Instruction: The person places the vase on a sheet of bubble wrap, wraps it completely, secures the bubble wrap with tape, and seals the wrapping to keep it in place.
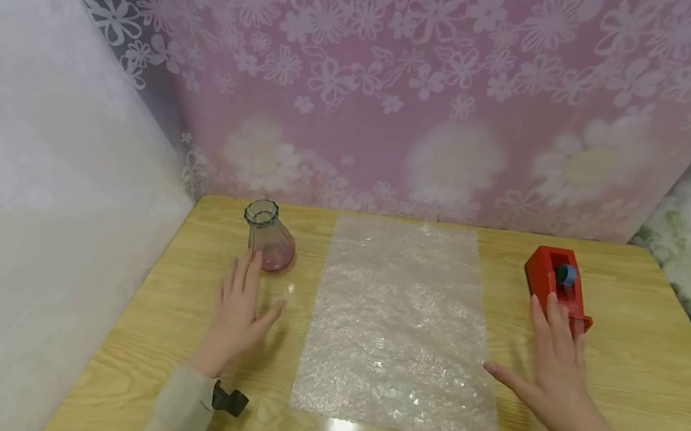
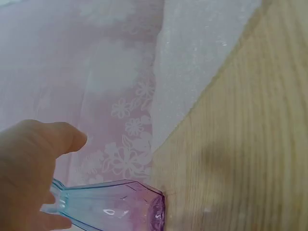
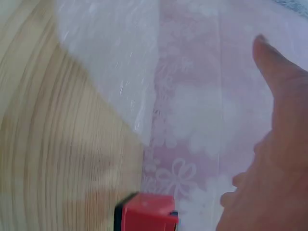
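Observation:
A glass vase (image 1: 272, 243), bluish at the neck and pink at its base, stands upright at the back left of the table. My left hand (image 1: 237, 310) is just in front of it with fingers spread, fingertips overlapping the vase's lower edge in the head view. In the left wrist view the vase (image 2: 113, 204) lies beyond the fingers. At the back right sits a red tape dispenser (image 1: 554, 276) with a small blue-black roll. My right hand (image 1: 557, 370) hovers before it, fingers extended and thumb out wide, holding nothing. The right wrist view shows the dispenser's red end (image 3: 147, 211).
A sheet of clear bubble wrap (image 1: 399, 328) lies flat between the hands on the wooden table (image 1: 116, 360). A pink flowered cloth (image 1: 363, 99) hangs along the back edge, with pale fabric (image 1: 33, 199) at the left side and more floral fabric at the right.

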Demonstrator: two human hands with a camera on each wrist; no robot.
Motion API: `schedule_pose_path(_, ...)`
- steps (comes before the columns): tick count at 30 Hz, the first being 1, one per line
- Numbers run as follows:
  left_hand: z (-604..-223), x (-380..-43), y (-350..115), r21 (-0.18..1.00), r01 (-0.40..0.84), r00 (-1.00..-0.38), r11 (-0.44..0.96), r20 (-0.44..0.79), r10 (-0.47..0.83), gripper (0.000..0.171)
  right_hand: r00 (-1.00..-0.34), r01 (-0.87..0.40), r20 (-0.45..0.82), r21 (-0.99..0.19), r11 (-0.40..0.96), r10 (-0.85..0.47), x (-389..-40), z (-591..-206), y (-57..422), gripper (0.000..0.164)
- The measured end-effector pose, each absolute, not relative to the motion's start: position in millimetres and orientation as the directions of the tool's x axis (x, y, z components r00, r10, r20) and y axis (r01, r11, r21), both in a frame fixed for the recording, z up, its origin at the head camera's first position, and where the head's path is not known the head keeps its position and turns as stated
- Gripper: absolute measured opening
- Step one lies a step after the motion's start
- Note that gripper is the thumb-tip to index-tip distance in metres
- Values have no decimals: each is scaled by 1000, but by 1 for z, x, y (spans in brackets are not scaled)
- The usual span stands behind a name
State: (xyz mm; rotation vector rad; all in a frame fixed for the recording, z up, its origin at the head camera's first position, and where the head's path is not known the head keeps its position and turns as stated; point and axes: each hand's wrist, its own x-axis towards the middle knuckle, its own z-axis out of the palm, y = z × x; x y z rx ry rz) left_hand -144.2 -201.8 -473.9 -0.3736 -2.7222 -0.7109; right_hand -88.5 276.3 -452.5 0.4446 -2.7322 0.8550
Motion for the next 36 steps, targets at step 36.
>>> schedule_pose_path(36,-483,-233,-196,942,152,-923,298,243,-297,98,-954,-264,237,-954,145,-182,-91,-483,165,110)
